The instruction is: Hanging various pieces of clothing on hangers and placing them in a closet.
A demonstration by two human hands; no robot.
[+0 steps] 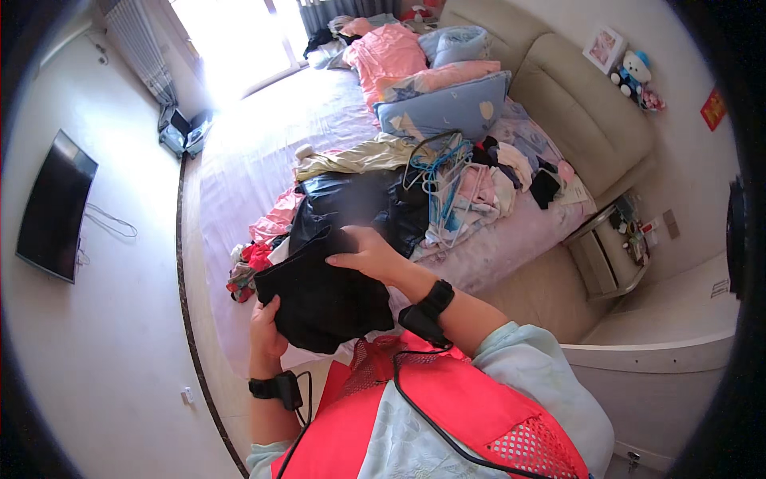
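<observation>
A black cloth garment (329, 299) is stretched between both my hands above the near edge of the bed. At its lower left edge, my left hand (267, 329) grips it with the thumb on top. My right hand (371, 254) pinches its upper right edge. The garment's exact kind is hard to tell. Just beyond it lies a shiny black garment (323, 197), with a yellow garment (359, 158) spread along its far side. Pink clothing (278, 215) and a small red cloth (257, 256) lie to the left.
Blue and white clothes hangers (443, 179) sit on piled clothes to the right. Pillows (443, 108) and bedding stand against the padded headboard (580, 108). A nightstand (604, 257) is beside the bed. A television (57, 206) hangs on the left wall.
</observation>
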